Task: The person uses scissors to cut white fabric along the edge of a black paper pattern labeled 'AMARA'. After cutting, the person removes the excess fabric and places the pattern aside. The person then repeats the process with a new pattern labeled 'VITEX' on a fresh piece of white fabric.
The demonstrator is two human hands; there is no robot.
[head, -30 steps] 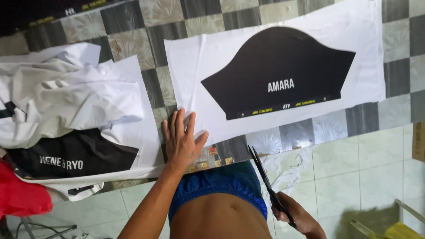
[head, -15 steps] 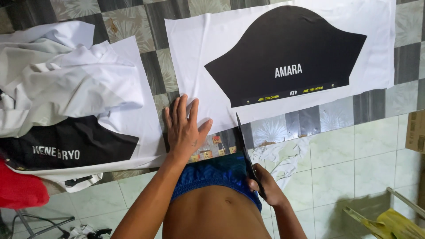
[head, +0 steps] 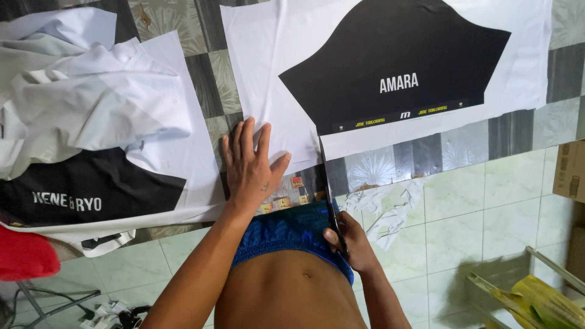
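The white sheet [head: 274, 73] is thin, smooth and flat, printed with a large black curved panel [head: 396, 61] bearing white lettering and a narrow strip of small yellow marks along its lower edge. It lies on the bench [head: 207, 79], whose top is glossy checkered tile in grey and floral squares. The left hand [head: 250, 167] rests palm down on the sheet's lower left corner, fingers spread. The right hand [head: 350, 244] has its grip closed around the handles of long dark scissors [head: 329, 201], blades pointing up to the sheet's lower edge. A second printed sheet [head: 183, 158] under crumpled white fabric [head: 91, 103] lies at left. A brown carton [head: 570, 170] sits at right. Compared with half a second earlier, the scissors tip has reached the sheet edge; the left hand has stayed put.
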